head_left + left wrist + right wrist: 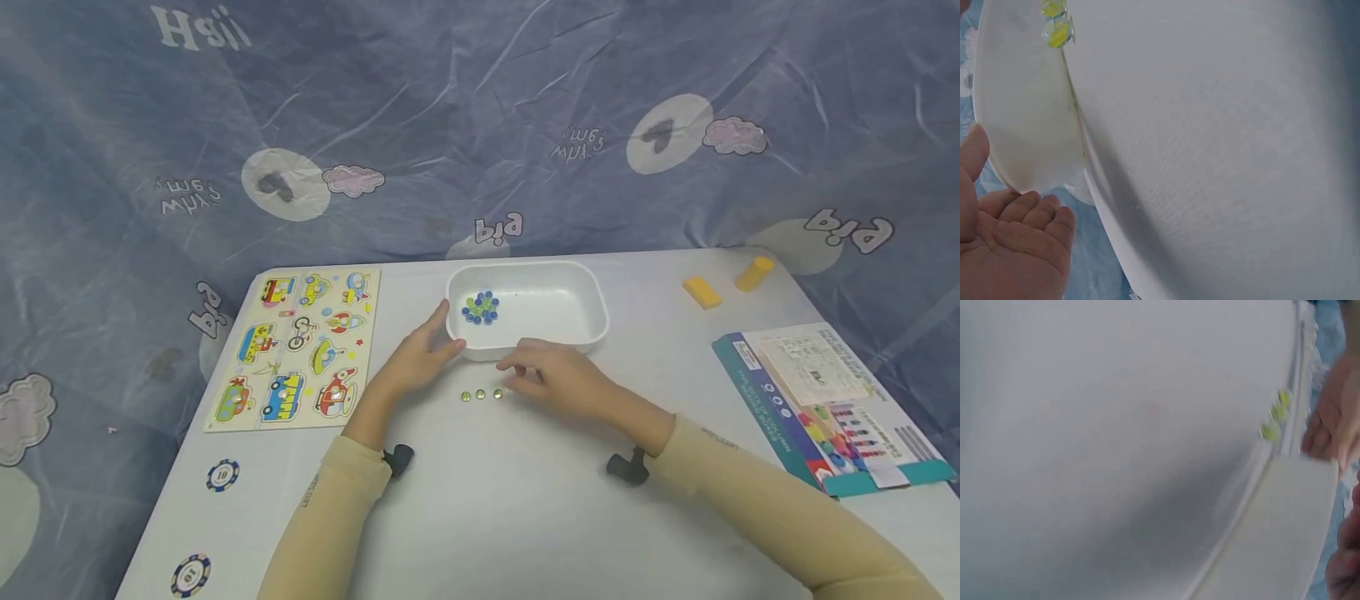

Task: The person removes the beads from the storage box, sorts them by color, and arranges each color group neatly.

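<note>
My left hand (420,354) is at the left front corner of a white plastic basin (525,347), thumb at its front and fingers along its left end. In the left wrist view the fingers lie loosely beside the wall. Blue and yellow-green glass marbles (480,309) cluster inside at the left. Three clear marbles with yellow swirls (481,394) form a row on the table before the basin. My right hand (558,377) hovers just right of that row, fingers loosely bent, with nothing visible between them. The right wrist view shows only part of its fingers (1346,550).
A picture puzzle board (300,350) lies at the left, with two poker chips (222,476) nearer the front. On the right are a boxed toy set (832,408), a yellow block (702,292) and a yellow cylinder (754,273). A patterned curtain (420,133) hangs behind the table.
</note>
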### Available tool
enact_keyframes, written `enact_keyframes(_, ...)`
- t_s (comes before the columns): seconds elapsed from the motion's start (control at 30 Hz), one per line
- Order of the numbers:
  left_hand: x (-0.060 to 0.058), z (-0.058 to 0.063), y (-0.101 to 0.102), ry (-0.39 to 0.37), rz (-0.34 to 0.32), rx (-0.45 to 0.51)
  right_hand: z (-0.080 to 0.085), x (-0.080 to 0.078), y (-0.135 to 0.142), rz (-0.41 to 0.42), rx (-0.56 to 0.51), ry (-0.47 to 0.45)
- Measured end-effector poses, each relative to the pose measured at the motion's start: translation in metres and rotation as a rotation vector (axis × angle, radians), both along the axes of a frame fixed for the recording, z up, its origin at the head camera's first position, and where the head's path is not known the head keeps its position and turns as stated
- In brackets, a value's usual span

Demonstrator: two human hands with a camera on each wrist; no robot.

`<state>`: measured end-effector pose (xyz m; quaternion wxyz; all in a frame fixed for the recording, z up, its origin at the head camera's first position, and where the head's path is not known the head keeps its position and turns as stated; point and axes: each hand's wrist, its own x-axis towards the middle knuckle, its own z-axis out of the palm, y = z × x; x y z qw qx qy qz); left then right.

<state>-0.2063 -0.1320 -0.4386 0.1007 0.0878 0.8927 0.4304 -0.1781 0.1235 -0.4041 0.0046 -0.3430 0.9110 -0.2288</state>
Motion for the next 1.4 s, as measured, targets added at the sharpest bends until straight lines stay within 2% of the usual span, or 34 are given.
enact_keyframes(0.1, 0.0, 0.0, 0.0, 0.0, -0.001, 0.003, 0.009, -0.018, 0.007, 0.028, -0.081, -0.004)
enact_keyframes(0.2, -0.001, 0.0, 0.0, -0.001, 0.001, 0.011, 0.013, -0.04, 0.012, 0.028, -0.117, -0.031)
enact_keyframes(0.4, -0.003, -0.002, 0.001, -0.002, 0.009, 0.01, 0.003, -0.078, 0.015, -0.022, -0.046, -0.198)
enact_keyframes(0.57, -0.004, -0.005, 0.001, 0.001, 0.016, 0.009, -0.008, -0.099, 0.007, -0.027, 0.015, -0.356)
enact_keyframes(0.63, -0.004, -0.005, 0.002, 0.0, 0.022, 0.009, -0.01, -0.104, 0.003, -0.031, 0.02, -0.405)
enact_keyframes(0.8, -0.004, -0.005, 0.001, 0.0, 0.02, 0.003, -0.009, -0.108, -0.011, -0.002, 0.055, -0.459)
enact_keyframes(1.13, -0.004, -0.007, 0.0, 0.012, 0.012, 0.001, -0.01, -0.11, -0.032, 0.091, 0.091, -0.457)
enact_keyframes(1.4, -0.004, -0.006, -0.002, 0.018, -0.007, -0.003, -0.013, -0.113, -0.044, 0.075, 0.139, -0.49)
